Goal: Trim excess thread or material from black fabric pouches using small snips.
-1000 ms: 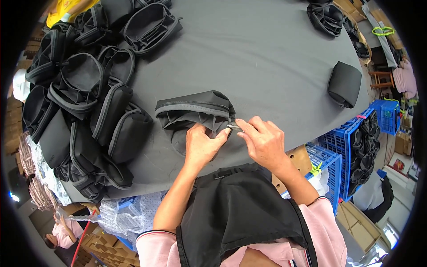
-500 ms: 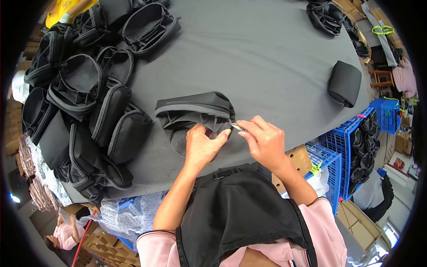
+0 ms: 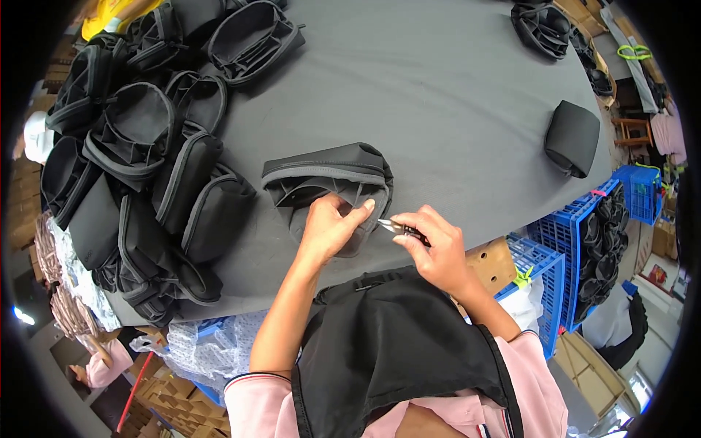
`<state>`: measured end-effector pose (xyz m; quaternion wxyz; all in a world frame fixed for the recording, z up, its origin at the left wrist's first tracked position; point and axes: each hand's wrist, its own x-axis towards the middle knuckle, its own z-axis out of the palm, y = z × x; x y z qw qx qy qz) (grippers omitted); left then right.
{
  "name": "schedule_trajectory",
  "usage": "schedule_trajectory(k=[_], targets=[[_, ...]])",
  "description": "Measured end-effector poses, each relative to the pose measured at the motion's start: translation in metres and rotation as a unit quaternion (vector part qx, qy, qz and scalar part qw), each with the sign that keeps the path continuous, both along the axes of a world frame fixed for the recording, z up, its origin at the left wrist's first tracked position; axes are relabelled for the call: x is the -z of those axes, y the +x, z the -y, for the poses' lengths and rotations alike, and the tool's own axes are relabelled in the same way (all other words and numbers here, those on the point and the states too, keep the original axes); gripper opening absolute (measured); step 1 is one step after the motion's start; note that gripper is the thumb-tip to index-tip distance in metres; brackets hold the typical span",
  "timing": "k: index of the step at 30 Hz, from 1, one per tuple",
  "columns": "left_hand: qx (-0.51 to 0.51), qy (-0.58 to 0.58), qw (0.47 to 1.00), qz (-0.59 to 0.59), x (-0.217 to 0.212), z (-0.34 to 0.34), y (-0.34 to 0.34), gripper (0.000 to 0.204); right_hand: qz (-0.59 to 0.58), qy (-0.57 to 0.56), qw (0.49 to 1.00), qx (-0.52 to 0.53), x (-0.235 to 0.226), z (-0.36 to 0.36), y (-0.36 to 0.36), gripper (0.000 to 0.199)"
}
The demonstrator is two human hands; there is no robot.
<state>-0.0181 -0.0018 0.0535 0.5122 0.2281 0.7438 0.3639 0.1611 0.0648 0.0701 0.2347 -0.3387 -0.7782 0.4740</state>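
An open black zippered pouch (image 3: pixel 328 159) lies in front of me on the table, its mouth turned toward me and its inner dividers showing. My left hand (image 3: pixel 325 226) reaches into the mouth, with the thumb pressing the pouch's right edge and the other fingers partly hidden inside. In my right hand (image 3: pixel 440 247) is a pair of thread snips (image 3: pixel 400 228) with silver blades and a dark handle. Their tips point left, close beside the pouch's lower right edge; whether they touch it I cannot tell.
Several black pouches (image 3: pixel 139 175) are heaped on the left of the grey-covered table (image 3: pixel 423 95). A lone pouch (image 3: pixel 573 139) sits near the right edge, another (image 3: pixel 542 31) farther back. Blue crates (image 3: pixel 566 233) stand at the right; clear plastic wrap (image 3: pixel 215 354) hangs at the near left edge.
My right hand and the snips have drawn slightly down toward me, off the spot on the pouch's edge. The left hand keeps its hold, its thumb a little higher along the edge.
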Motion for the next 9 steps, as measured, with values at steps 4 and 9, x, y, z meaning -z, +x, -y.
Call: schedule_trajectory(k=[4, 9], targets=[[-0.002, 0.011, 1.0, -0.013, -0.0002, -0.0016, 0.0025, 0.04, 0.036, 0.07, 0.996, -0.034, -0.004, 0.0042, -0.0004, 0.02], [-0.004, 0.026, 1.0, -0.011, 0.006, 0.0, 0.0029, 0.039, 0.08, 0.164, 0.981, -0.067, -0.0024, 0.0066, -0.0032, 0.02]])
